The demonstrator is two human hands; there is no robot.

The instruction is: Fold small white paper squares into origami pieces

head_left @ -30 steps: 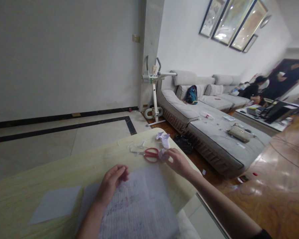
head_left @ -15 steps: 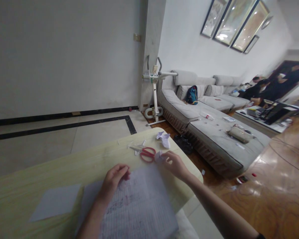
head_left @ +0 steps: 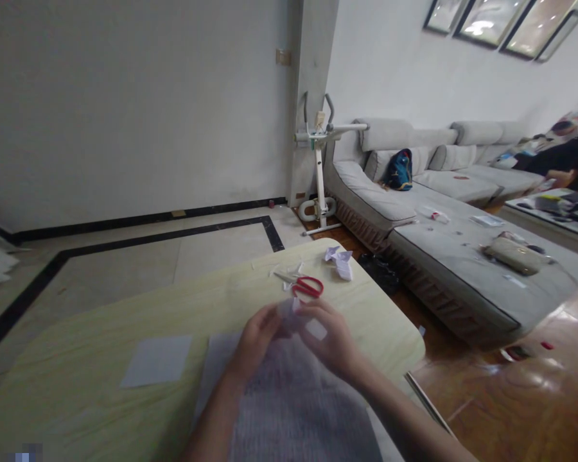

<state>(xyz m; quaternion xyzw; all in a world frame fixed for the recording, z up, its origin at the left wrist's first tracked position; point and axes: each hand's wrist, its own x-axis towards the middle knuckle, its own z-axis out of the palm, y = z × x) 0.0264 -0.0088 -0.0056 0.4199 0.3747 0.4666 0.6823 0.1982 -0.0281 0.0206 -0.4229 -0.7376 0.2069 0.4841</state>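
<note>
A small folded piece of white paper (head_left: pixel 288 310) is held between my two hands, above the far edge of a large printed sheet (head_left: pixel 303 404). My left hand (head_left: pixel 256 335) closes on its left side, and my right hand (head_left: pixel 330 330) pinches it from the right. Just beyond my hands lie scissors with red handles (head_left: pixel 308 286), among thin paper scraps. Farther back, to the right, sit folded paper pieces (head_left: pixel 343 264). A blank white sheet (head_left: pixel 157 360) rests on the table left of the printed one. Blur hides the fold's exact shape.
The pale yellow table (head_left: pixel 101 417) has a rounded far right corner. Beyond it stand a white exercise machine (head_left: pixel 320 173) and a long grey sofa (head_left: pixel 462 256) with a blue backpack (head_left: pixel 399 171). A person in dark clothing (head_left: pixel 566 154) is at the far right.
My right hand has brought the folded paper away from beside the scissors to my left hand, and both hands now hold it. The whole view has shifted, with my head turning left.
</note>
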